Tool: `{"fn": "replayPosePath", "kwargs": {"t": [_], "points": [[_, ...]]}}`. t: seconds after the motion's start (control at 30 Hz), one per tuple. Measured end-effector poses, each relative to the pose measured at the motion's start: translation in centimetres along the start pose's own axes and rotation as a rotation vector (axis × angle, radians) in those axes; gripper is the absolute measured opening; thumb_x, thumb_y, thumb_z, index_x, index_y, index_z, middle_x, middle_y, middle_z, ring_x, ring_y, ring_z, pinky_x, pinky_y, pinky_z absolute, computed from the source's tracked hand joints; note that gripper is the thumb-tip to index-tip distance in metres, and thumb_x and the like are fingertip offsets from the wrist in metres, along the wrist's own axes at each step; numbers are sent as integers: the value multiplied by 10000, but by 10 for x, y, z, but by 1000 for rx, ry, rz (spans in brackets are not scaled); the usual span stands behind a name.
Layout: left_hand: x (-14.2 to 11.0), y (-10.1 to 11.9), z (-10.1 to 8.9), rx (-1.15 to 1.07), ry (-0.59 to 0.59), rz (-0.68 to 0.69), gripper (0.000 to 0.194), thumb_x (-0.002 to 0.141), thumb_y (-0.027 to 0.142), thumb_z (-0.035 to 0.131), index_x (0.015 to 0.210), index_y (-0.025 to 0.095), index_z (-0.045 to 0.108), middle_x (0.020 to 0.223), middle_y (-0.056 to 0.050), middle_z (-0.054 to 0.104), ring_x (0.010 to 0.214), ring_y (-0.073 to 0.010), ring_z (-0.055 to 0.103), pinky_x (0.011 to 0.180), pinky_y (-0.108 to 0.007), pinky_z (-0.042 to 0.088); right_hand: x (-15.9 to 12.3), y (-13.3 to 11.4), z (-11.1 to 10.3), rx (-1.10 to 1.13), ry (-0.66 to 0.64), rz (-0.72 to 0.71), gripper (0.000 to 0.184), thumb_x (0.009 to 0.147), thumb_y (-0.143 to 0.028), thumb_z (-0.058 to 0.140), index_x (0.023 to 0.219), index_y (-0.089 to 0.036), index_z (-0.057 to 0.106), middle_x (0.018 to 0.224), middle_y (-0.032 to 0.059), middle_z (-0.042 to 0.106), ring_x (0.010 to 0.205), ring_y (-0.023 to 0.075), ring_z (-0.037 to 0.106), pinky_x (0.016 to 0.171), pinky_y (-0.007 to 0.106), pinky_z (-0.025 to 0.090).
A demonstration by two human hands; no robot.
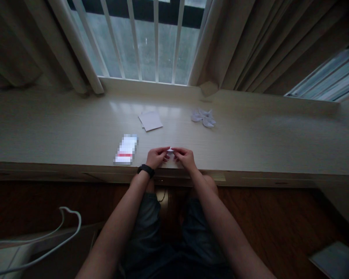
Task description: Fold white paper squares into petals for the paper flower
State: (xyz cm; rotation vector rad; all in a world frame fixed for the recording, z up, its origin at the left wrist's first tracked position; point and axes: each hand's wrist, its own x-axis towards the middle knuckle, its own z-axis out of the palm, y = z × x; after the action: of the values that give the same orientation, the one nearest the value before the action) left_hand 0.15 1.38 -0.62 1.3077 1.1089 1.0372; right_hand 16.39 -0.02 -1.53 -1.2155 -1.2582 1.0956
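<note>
- White paper piece, small and largely hidden by fingers, sits between the two hands near the front edge of the pale worktop; whether it touches the surface cannot be told.
- Left hand pinches the piece's left side, thumb and fingers closed on it; a black wristband circles that wrist.
- Right hand pinches the opposite side in the same way, the fingertips of both hands close together.
- Just left of the left hand lies a bright, pixelated rectangle with a red band.
- Beyond the hands, square white sheets lie overlapping, slightly askew.
- Right of these, well apart, rests a cluster of folded white paper.
- Farther back stands a barred window between drawn-back curtains.
</note>
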Motion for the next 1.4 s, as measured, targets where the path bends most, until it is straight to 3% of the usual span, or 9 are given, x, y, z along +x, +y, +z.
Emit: {"fn": "replayPosePath", "kwargs": {"t": [0.13, 0.27, 0.47, 0.63, 0.8, 0.9, 1.17, 1.4], "points": [[-3, 2, 1, 39, -9, 21, 402, 795, 418, 643, 1019, 94, 721, 740, -91, 720, 624, -168, 673, 507, -247, 548, -3, -5, -2, 28, -26, 5, 299, 713, -343, 643, 930, -162, 741, 659, 23, 676, 566, 148, 601, 524, 263, 507], [-3, 2, 1, 63, 8, 16, 426, 783, 485, 651, 944, 98, 723, 782, -104, 726, 625, -175, 677, 495, -248, 545, -3, -9, -1, -8, -38, 32, 329, 751, -440, 620, 885, -161, 733, 639, 25, 660, 538, 146, 581, 483, 250, 469], [-2, -1, 1, 88, -33, 69, 530, 743, 452, 708, 1175, 152, 641, 764, -61, 727, 623, -158, 676, 572, -260, 550, 3, 1, -2, -90, 47, -43, 412, 640, -445, 744, 941, -181, 650, 727, 14, 672, 538, 115, 544, 494, 225, 422], [-1, -4, 0, 222, -13, 90, 400, 756, 467, 693, 1012, 160, 700, 743, -67, 733, 628, -168, 675, 623, -276, 538, 7, 6, -6, -68, 11, -21, 393, 629, -473, 740, 865, -164, 686, 781, 47, 693, 595, 130, 561, 526, 240, 429], [0, -6, 0, 349, -41, 135, 392, 693, 419, 753, 1002, 184, 708, 814, -56, 743, 724, -185, 690, 655, -270, 526, 5, 4, -8, 12, 40, 45, 372, 604, -464, 760, 817, -167, 692, 644, 7, 647, 479, 99, 476, 451, 232, 365], [-1, -6, 0, 382, -49, 170, 334, 694, 402, 744, 939, 176, 717, 816, -52, 740, 726, -177, 682, 644, -254, 511, 4, 1, -9, 13, -14, 51, 348, 612, -456, 758, 795, -169, 692, 571, -16, 602, 442, 86, 429, 433, 228, 337], [2, -9, -1, 463, -34, 147, 335, 673, 443, 734, 866, 171, 706, 714, -36, 712, 638, -156, 638, 567, -232, 466, 6, 2, -7, -48, -15, 15, 355, 598, -477, 764, 763, -164, 738, 690, 36, 691, 605, 145, 569, 545, 258, 434], [-1, -1, 0, 583, -78, 198, 369, 730, 522, 666, 812, 167, 723, 697, -24, 696, 631, -134, 589, 558, -214, 399, 4, 4, -9, 15, 23, 38, 355, 609, -482, 766, 767, -166, 737, 652, 26, 676, 533, 129, 536, 488, 249, 405]]}}
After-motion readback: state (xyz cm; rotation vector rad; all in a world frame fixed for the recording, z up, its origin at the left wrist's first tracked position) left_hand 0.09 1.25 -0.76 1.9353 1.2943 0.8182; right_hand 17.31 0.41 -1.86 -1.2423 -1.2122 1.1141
